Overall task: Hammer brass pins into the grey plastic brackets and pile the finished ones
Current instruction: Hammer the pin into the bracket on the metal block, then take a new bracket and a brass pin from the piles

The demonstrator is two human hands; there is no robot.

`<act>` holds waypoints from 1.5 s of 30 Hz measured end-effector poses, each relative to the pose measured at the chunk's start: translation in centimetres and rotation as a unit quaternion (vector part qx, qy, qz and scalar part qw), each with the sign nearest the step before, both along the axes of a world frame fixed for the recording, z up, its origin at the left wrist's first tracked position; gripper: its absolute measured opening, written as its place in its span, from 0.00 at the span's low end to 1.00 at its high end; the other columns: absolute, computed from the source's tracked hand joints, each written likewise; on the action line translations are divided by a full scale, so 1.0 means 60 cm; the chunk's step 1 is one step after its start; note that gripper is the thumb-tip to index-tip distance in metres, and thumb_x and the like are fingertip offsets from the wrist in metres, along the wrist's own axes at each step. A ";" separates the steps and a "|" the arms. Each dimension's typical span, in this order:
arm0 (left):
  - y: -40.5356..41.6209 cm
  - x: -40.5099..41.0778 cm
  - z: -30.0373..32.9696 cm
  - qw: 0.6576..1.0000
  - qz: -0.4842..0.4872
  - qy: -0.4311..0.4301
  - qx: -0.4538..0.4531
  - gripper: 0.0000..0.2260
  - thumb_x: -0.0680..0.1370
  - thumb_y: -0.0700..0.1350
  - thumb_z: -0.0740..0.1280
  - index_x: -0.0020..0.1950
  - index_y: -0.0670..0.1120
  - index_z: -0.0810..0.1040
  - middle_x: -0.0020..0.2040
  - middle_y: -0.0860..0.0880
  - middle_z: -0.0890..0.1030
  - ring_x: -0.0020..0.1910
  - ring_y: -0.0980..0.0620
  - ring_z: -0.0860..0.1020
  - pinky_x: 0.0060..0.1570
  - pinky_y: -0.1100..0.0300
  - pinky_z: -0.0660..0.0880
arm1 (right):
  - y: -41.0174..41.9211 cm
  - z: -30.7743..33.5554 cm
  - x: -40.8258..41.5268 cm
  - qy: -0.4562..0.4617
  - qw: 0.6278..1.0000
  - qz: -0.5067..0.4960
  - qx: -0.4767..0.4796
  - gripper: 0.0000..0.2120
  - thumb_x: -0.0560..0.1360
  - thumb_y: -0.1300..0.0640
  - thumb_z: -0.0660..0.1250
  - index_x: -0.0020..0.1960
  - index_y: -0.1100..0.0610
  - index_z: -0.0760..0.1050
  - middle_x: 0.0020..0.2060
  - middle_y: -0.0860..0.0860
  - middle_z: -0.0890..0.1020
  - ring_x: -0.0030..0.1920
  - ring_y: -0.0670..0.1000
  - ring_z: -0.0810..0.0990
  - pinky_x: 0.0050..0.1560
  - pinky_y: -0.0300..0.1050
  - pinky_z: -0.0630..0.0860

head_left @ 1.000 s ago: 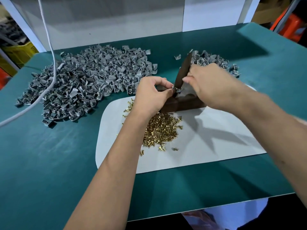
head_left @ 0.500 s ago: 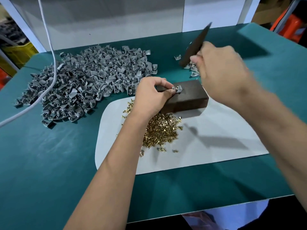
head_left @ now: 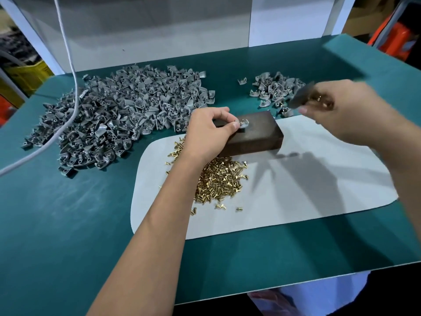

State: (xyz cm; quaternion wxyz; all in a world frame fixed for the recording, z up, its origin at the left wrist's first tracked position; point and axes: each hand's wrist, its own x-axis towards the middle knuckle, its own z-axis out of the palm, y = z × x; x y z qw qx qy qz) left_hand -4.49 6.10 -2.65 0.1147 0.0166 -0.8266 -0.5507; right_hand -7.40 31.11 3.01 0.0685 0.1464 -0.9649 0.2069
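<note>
My left hand (head_left: 210, 131) pinches a grey plastic bracket (head_left: 243, 123) on top of a dark wooden block (head_left: 255, 134). My right hand (head_left: 337, 108), blurred by motion, grips a dark flat striking tool (head_left: 301, 96) to the right of the block, above the table. A heap of brass pins (head_left: 218, 181) lies on the white mat (head_left: 307, 190) just in front of the block. A big pile of grey brackets (head_left: 118, 117) spreads over the left of the table. A smaller pile of brackets (head_left: 273, 90) lies at the back right.
The green table (head_left: 57, 236) ends in a front edge near me. A white cable (head_left: 68, 65) hangs down across the big pile. A white panel (head_left: 159, 30) stands behind the table. Orange objects (head_left: 396, 39) sit at the far right.
My right hand struck at the bracket, lifted the tool high, and now has swung it down and to the right of the block. My left hand keeps the bracket on the block.
</note>
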 end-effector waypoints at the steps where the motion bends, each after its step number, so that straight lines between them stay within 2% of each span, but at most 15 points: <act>1: 0.000 0.002 0.000 1.000 0.000 -0.005 0.009 0.10 0.76 0.39 0.75 0.38 0.53 0.84 0.62 0.47 0.83 0.62 0.59 0.79 0.64 0.64 0.70 | 0.006 -0.006 -0.001 -0.014 1.000 -0.012 0.017 0.08 0.78 0.47 0.70 0.50 0.52 0.79 0.41 0.53 0.81 0.44 0.59 0.76 0.43 0.50 0.73; 5: 0.002 0.004 0.003 0.999 -0.001 -0.013 0.036 0.10 0.77 0.40 0.74 0.37 0.53 0.84 0.63 0.49 0.82 0.62 0.57 0.79 0.70 0.50 0.71 | 0.006 -0.030 0.007 -0.053 0.997 -0.014 0.046 0.09 0.71 0.55 0.78 0.44 0.55 0.79 0.40 0.54 0.81 0.42 0.58 0.76 0.42 0.46 0.66; 11: 0.009 0.006 0.010 0.999 -0.008 -0.022 0.048 0.08 0.77 0.40 0.74 0.40 0.51 0.85 0.64 0.50 0.82 0.60 0.59 0.79 0.69 0.51 0.73 | 0.003 -0.034 0.008 -0.097 0.993 0.017 0.063 0.06 0.70 0.55 0.80 0.43 0.51 0.84 0.36 0.47 0.83 0.41 0.53 0.81 0.43 0.46 0.76; 14: 0.011 0.007 0.010 0.998 -0.011 -0.023 0.054 0.08 0.77 0.39 0.74 0.40 0.50 0.85 0.64 0.50 0.81 0.60 0.59 0.79 0.68 0.52 0.74 | -0.008 -0.020 0.001 -0.041 0.999 0.018 0.023 0.05 0.72 0.55 0.78 0.46 0.51 0.83 0.35 0.44 0.82 0.40 0.50 0.80 0.40 0.42 0.70; 17: 0.014 0.008 0.010 0.998 -0.019 -0.023 0.060 0.07 0.77 0.38 0.73 0.41 0.48 0.85 0.65 0.47 0.81 0.62 0.57 0.79 0.69 0.51 0.74 | -0.051 -0.010 0.006 0.026 0.996 0.080 -0.033 0.09 0.73 0.55 0.76 0.53 0.50 0.83 0.39 0.46 0.83 0.44 0.50 0.80 0.48 0.46 0.75; 20: 0.014 0.007 0.011 0.997 -0.022 -0.020 0.064 0.08 0.77 0.36 0.72 0.40 0.47 0.84 0.66 0.46 0.80 0.63 0.54 0.79 0.69 0.47 0.73 | -0.100 -0.018 0.011 0.071 0.980 0.182 0.019 0.15 0.74 0.50 0.75 0.59 0.50 0.81 0.48 0.49 0.82 0.51 0.52 0.78 0.57 0.51 0.74; 23: 0.011 0.005 0.010 0.997 -0.027 -0.018 0.071 0.10 0.78 0.36 0.72 0.39 0.48 0.84 0.67 0.46 0.80 0.64 0.53 0.79 0.69 0.44 0.73 | -0.116 -0.028 0.002 0.113 0.973 0.198 0.043 0.11 0.77 0.48 0.70 0.57 0.51 0.81 0.49 0.51 0.81 0.54 0.56 0.76 0.58 0.55 0.73; 28: 0.005 -0.001 0.007 0.998 0.028 0.026 0.053 0.09 0.79 0.45 0.71 0.40 0.47 0.84 0.60 0.50 0.83 0.61 0.53 0.80 0.67 0.43 0.74 | -0.108 -0.036 -0.011 0.157 0.965 0.209 0.003 0.14 0.76 0.43 0.66 0.47 0.54 0.79 0.40 0.50 0.80 0.45 0.55 0.77 0.50 0.55 0.75; 34: -0.040 -0.013 -0.001 0.970 0.207 0.061 -0.116 0.07 0.80 0.49 0.70 0.43 0.51 0.84 0.48 0.53 0.86 0.41 0.63 0.79 0.54 0.66 0.75 | -0.083 -0.039 -0.063 0.115 0.986 0.113 -0.039 0.19 0.74 0.39 0.73 0.38 0.54 0.75 0.31 0.48 0.78 0.36 0.54 0.76 0.42 0.51 0.75; 35: -0.051 -0.014 -0.004 0.961 0.228 0.050 -0.146 0.05 0.80 0.49 0.71 0.44 0.52 0.83 0.49 0.51 0.86 0.38 0.61 0.78 0.56 0.66 0.75 | -0.079 -0.040 -0.073 0.106 0.990 0.079 -0.037 0.20 0.73 0.38 0.73 0.36 0.54 0.75 0.30 0.48 0.77 0.36 0.54 0.76 0.42 0.50 0.75; 37: -0.073 -0.015 -0.011 0.951 0.249 0.011 -0.184 0.03 0.79 0.47 0.72 0.45 0.52 0.82 0.46 0.49 0.86 0.38 0.51 0.80 0.59 0.50 0.79 | -0.071 -0.041 -0.089 0.082 0.996 0.004 -0.044 0.23 0.71 0.37 0.74 0.32 0.54 0.74 0.29 0.49 0.77 0.35 0.55 0.76 0.40 0.47 0.73; 38: -0.082 -0.015 -0.013 0.947 0.251 -0.009 -0.201 0.02 0.78 0.46 0.72 0.45 0.51 0.83 0.44 0.50 0.84 0.39 0.48 0.80 0.58 0.48 0.79 | -0.067 -0.041 -0.097 0.065 0.996 -0.031 -0.056 0.24 0.71 0.37 0.75 0.32 0.55 0.75 0.28 0.51 0.78 0.35 0.56 0.77 0.39 0.46 0.73; 41: -0.095 -0.012 -0.018 0.945 0.237 -0.036 -0.222 0.03 0.77 0.43 0.74 0.49 0.49 0.86 0.42 0.56 0.79 0.38 0.54 0.78 0.55 0.61 0.76 | -0.057 -0.038 -0.110 0.006 0.991 -0.101 -0.084 0.22 0.72 0.38 0.75 0.35 0.57 0.82 0.30 0.57 0.82 0.36 0.55 0.79 0.37 0.44 0.72; 43: -0.097 -0.012 -0.021 0.947 0.220 -0.043 -0.232 0.05 0.76 0.43 0.75 0.52 0.50 0.86 0.43 0.58 0.78 0.39 0.55 0.77 0.52 0.62 0.76 | -0.056 -0.032 -0.110 -0.007 0.986 -0.125 -0.106 0.19 0.74 0.41 0.74 0.36 0.56 0.83 0.30 0.54 0.81 0.34 0.51 0.78 0.37 0.43 0.71; 45: -0.099 -0.015 -0.024 0.947 0.214 -0.045 -0.233 0.06 0.76 0.42 0.75 0.52 0.50 0.86 0.43 0.59 0.78 0.35 0.63 0.74 0.42 0.68 0.73 | -0.062 -0.028 -0.107 0.010 0.986 -0.116 -0.121 0.14 0.76 0.45 0.73 0.41 0.56 0.84 0.34 0.53 0.83 0.38 0.52 0.81 0.42 0.44 0.75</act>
